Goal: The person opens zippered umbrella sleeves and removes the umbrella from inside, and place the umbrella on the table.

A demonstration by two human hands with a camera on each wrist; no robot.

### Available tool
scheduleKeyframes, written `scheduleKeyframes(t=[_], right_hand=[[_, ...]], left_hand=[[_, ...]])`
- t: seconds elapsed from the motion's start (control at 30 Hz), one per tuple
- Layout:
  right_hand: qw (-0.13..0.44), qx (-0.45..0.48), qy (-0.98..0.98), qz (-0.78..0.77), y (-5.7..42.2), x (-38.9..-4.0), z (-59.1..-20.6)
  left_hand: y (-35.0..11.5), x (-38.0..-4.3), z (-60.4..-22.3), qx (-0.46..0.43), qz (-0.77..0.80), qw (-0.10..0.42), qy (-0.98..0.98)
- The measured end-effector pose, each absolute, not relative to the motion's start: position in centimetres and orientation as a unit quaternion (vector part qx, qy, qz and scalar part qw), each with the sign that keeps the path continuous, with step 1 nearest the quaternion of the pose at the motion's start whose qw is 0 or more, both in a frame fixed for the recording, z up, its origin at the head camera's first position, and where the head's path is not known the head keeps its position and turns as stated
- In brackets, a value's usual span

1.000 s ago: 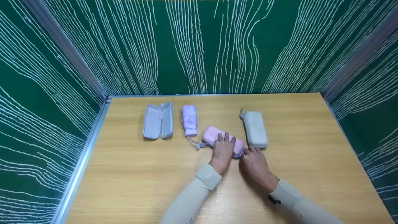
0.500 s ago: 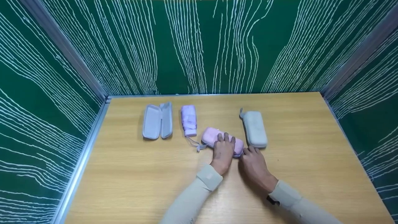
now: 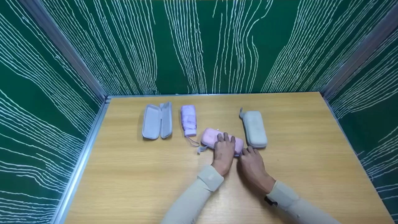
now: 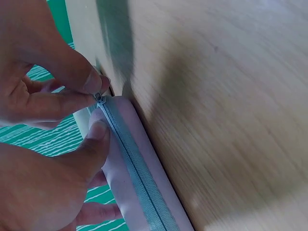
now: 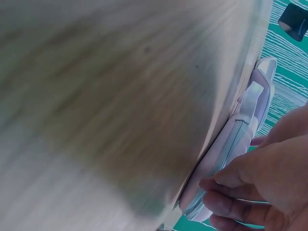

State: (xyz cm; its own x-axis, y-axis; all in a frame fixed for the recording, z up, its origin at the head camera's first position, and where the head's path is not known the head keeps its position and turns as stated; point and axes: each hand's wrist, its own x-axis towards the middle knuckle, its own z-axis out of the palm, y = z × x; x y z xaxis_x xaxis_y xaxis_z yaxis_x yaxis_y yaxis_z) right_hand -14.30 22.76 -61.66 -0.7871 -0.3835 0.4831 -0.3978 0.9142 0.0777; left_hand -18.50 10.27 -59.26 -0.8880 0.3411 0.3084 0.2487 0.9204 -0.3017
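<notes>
A pink zip case [image 3: 209,134] lies slantwise on the table, a grey loop [image 3: 202,149] at its left end. My left hand [image 3: 224,152] grips it, fingers across the top and thumb on the near side. At the right end, my right hand [image 3: 252,161] pinches the zipper pull [image 4: 99,98] between thumb and forefinger. In the left wrist view the zipper [image 4: 132,159] runs along the side with its teeth meeting. The right wrist view shows the right fingers [image 5: 231,192] at the case's end; they hide the pull there.
Behind stand a lavender folded umbrella [image 3: 188,119] with a wrist cord and, farther left, an open grey case [image 3: 152,121]. A closed pale grey case [image 3: 256,129] lies just beyond the right hand. Green white-lined walls [image 3: 217,46] enclose the wooden table [image 3: 130,180].
The pink case has turned slightly, its left end coming a little nearer, and its loop has shifted away from the umbrella's cord. Both hands stay on it, the right edging slightly left.
</notes>
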Motion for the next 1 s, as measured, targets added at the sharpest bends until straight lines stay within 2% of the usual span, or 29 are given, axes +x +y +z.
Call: scheduleKeyframes(t=[0.37,0.7,0.87,1.0], right_hand=[[0.243,0.189,-0.951,0.008,22.2,-14.0,-61.8],[0.267,0.183,-0.946,-0.006,21.7,-14.4,-62.3],[0.264,0.182,-0.947,0.000,21.5,-14.4,-62.4],[0.240,0.179,-0.954,0.011,21.1,-14.2,-61.8]], left_hand=[[10.6,-18.6,-59.5,-0.144,0.136,0.174,-0.965],[10.8,-18.5,-59.7,-0.131,0.150,0.193,-0.961],[10.8,-18.6,-59.7,-0.132,0.150,0.178,-0.964],[10.7,-18.5,-59.3,-0.135,0.146,0.161,-0.967]])
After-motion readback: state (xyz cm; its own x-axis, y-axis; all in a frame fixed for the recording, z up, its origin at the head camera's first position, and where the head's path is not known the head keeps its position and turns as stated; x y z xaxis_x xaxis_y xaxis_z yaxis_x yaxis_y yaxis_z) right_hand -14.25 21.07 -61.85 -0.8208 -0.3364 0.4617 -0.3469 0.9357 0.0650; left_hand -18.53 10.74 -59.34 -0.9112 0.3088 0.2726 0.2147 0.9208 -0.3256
